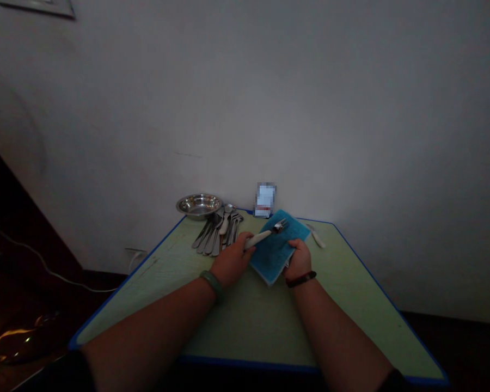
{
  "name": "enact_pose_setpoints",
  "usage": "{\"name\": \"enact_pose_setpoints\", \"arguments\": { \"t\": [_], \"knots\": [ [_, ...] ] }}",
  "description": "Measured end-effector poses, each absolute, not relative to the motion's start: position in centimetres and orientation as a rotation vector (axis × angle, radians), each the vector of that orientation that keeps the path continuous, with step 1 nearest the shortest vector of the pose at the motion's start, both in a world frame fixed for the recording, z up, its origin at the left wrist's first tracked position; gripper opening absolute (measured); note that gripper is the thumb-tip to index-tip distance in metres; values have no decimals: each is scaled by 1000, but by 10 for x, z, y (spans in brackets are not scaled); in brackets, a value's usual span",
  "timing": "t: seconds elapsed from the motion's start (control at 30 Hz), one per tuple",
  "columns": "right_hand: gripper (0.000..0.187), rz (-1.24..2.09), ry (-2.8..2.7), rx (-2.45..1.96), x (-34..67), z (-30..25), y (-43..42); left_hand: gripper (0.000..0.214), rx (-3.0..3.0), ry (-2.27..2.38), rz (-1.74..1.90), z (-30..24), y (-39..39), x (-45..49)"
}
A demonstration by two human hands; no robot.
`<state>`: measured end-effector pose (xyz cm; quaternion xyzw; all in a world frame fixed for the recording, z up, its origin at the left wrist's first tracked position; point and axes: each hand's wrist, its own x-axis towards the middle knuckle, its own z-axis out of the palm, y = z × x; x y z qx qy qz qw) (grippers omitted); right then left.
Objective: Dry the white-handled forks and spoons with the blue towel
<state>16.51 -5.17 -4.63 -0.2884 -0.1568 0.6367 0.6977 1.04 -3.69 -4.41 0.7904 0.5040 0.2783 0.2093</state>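
Note:
My left hand (231, 262) is closed round the white handle of a fork (265, 234), whose metal tines lie over a blue cloth (278, 245). My right hand (298, 259) grips the near right edge of that cloth, holding it just above the table. A green bangle sits on my left wrist, a dark band on my right. Both hands are at the middle of the pale green table (245, 316).
A pile of metal cutlery (218, 231) lies at the table's far left, beside a steel bowl (198, 205). A white-handled utensil (316, 236) lies at the far right. A small blurred card (265, 200) stands against the white wall. Cables run on the dark floor to the left.

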Motion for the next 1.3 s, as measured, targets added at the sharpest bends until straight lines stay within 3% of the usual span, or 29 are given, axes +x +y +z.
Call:
{"name": "enact_pose_setpoints", "arguments": {
  "t": [0.67,1.03,1.3],
  "knots": [
    [29,1414,-289,-694,165,-42,-54,35,2310,1321,690,-36,-43,9],
    [30,1464,-315,-689,163,-43,-55,41,2118,1012,786,-41,-48,16],
    [33,1499,-337,-730,161,-42,-56,42,1939,1067,798,-45,-43,17]
  ]
}}
